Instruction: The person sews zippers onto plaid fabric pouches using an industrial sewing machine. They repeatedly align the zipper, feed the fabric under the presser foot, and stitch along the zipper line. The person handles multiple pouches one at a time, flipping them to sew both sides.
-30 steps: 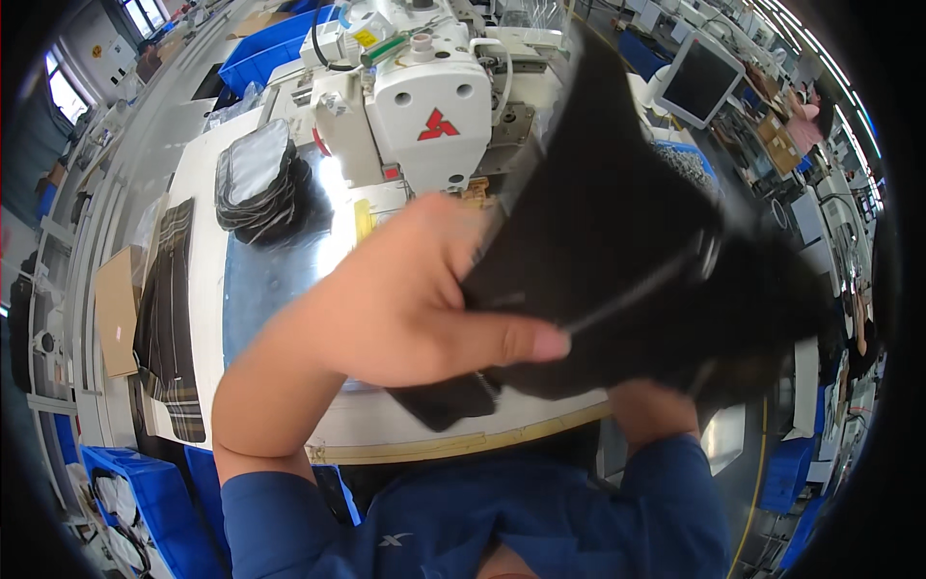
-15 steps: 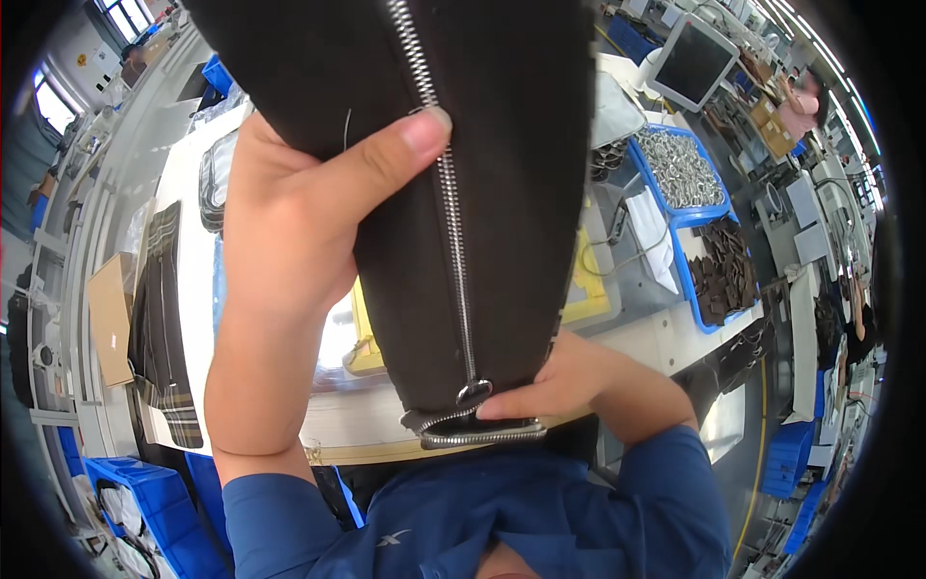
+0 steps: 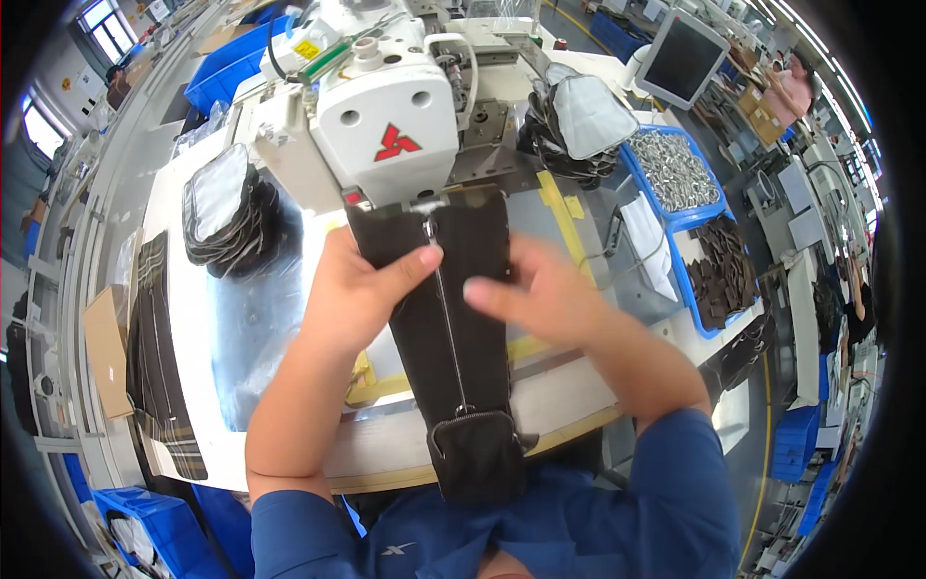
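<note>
A long dark brown fabric panel (image 3: 473, 338) with a silver zip down its middle hangs between my hands, its far end beneath the white head of a sewing machine (image 3: 386, 135). My left hand (image 3: 362, 294) grips the panel's left edge, thumb flat on the front beside the zip and fingers hidden behind. At the right edge my right hand (image 3: 545, 294), slightly blurred, has its thumb over the front and its other fingers at the edge or behind. The panel's near end, a zipped dark pouch (image 3: 477, 454), droops over the table edge against my shirt.
Stacked dark pieces with pale faces stand left (image 3: 231, 207) and right (image 3: 579, 116) of the machine. Blue trays hold metal rings (image 3: 675, 169) and brown tabs (image 3: 723, 275). Striped panels (image 3: 159, 367) lie at the left edge. A monitor (image 3: 680, 58) stands far right, near another person.
The panel has dropped from close before me to the machine, far end away. My left hand has shifted lower; my right hand has left the near zip end for the panel's far part.
</note>
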`<action>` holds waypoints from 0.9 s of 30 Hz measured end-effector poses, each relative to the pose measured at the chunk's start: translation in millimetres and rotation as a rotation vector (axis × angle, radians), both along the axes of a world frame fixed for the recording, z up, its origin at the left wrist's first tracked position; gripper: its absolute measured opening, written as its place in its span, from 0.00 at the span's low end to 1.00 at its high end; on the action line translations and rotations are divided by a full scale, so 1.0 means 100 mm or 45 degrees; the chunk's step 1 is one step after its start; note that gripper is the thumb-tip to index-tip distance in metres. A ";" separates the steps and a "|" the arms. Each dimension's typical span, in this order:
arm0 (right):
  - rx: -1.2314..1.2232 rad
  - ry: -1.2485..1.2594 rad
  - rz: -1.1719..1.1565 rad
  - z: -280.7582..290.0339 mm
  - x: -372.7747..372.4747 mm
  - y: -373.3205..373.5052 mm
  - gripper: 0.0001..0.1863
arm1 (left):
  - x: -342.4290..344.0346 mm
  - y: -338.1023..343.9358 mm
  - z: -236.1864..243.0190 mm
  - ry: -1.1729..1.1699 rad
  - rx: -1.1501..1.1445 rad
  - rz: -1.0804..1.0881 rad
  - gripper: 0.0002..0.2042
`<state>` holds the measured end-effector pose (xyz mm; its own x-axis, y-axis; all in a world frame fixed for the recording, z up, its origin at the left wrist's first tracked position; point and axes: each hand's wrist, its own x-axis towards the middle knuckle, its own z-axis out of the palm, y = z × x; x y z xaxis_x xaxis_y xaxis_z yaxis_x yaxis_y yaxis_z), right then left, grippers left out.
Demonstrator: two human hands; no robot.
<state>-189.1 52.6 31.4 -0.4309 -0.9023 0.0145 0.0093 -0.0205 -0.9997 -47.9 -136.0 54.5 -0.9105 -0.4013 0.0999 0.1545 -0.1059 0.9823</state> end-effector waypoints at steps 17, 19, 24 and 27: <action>-0.461 -0.156 -0.069 0.26 -0.12 -0.13 0.13 | 0.04 0.12 -0.05 -0.002 -0.062 -0.133 0.18; -0.416 0.187 0.093 0.27 -0.25 -0.07 0.15 | 0.07 0.12 -0.04 -0.009 -0.130 -0.093 0.17; -0.337 -0.230 0.323 0.42 -0.25 0.10 0.26 | 0.12 0.13 -0.05 0.169 -0.720 -0.176 0.14; -0.287 0.064 0.294 0.50 -0.23 0.14 0.30 | 0.13 0.14 -0.19 0.304 -1.010 -0.259 0.19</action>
<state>-212.1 66.5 81.0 -0.2086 -0.9479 0.2410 -0.0101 -0.2443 -0.9697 -35.1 -122.5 35.7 -0.8759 0.0376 0.4810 0.4195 0.5516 0.7209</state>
